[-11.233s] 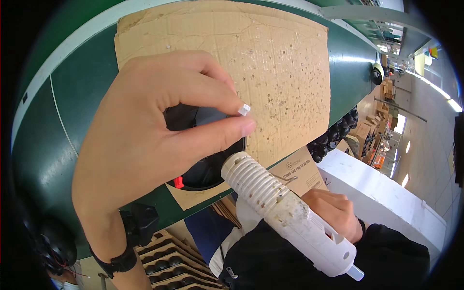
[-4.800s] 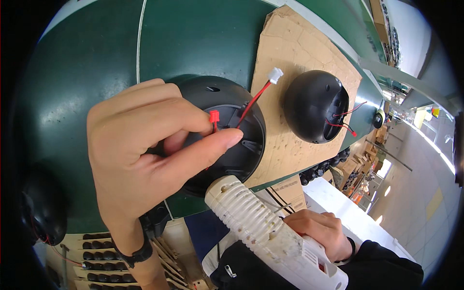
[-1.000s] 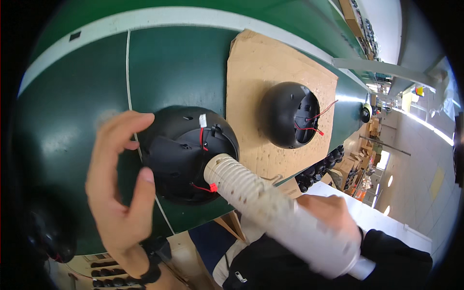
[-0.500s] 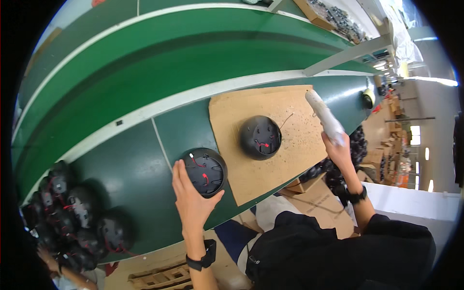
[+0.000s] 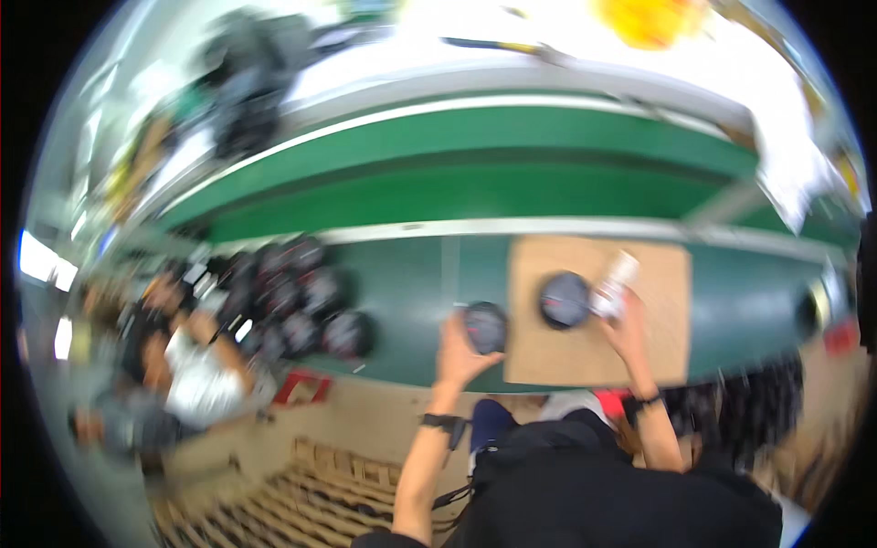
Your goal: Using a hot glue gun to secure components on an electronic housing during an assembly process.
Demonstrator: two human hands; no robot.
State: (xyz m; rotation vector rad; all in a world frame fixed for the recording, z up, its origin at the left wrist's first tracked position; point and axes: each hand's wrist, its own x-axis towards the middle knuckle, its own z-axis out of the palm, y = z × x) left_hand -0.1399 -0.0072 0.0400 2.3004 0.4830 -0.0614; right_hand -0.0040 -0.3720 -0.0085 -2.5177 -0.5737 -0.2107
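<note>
My left hand curves around a black round housing on the green bench, thumb on its near right side and fingers on its left. In the earlier frame its open inside shows red wires. Just to the right, a second black round housing rests on a cardboard sheet. My right hand grips a white elongated hand tool over the sheet, right beside that second housing. Blur hides the tool's exact kind and whether it touches the housing.
Several more black housings are heaped on the left of the bench. A co-worker is beyond them. A raised green ledge runs along the back, under a cluttered shelf. A wooden pallet lies on the floor at lower left.
My view has swung to the left, bringing in the co-worker and the shelf. My right hand has carried the white tool leftward, close to the second housing. My left hand stays on its housing.
</note>
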